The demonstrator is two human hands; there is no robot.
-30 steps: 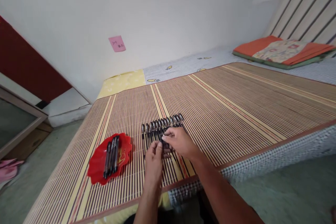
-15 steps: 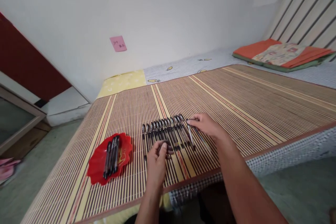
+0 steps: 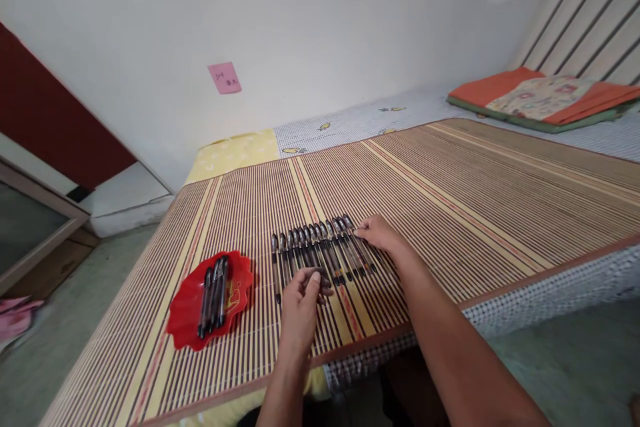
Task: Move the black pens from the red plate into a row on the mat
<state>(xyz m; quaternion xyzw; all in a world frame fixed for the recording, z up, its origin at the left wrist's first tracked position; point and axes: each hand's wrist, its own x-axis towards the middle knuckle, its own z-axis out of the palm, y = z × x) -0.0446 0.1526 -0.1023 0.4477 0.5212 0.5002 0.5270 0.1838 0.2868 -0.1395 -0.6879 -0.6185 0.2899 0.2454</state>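
Several black-capped pens (image 3: 311, 257) with clear, dark-filled barrels lie side by side in a row on a striped bamboo mat (image 3: 250, 207), caps pointing away from me. At the row's right end, my right hand (image 3: 379, 233) pinches a pen near its cap; the fingers partly hide that pen. My left hand (image 3: 301, 290) hovers over the lower ends of the middle pens, fingers loosely bent and apart, with nothing visible in them. It covers part of those barrels. To the left, a red scalloped dish (image 3: 183, 310) holds a few more capped pens (image 3: 213, 297).
The mat covers a bed that stands against a white wall. Folded orange and green cloth (image 3: 545, 100) lies at the far right by a slatted headboard (image 3: 590, 20). A pink note (image 3: 225, 78) is stuck to the wall. The bed's front edge (image 3: 370, 350) runs close to me.
My right hand has moved slightly left, bringing its pen against the row's right end. The rightmost pens sit closer together. My left hand has hardly moved.
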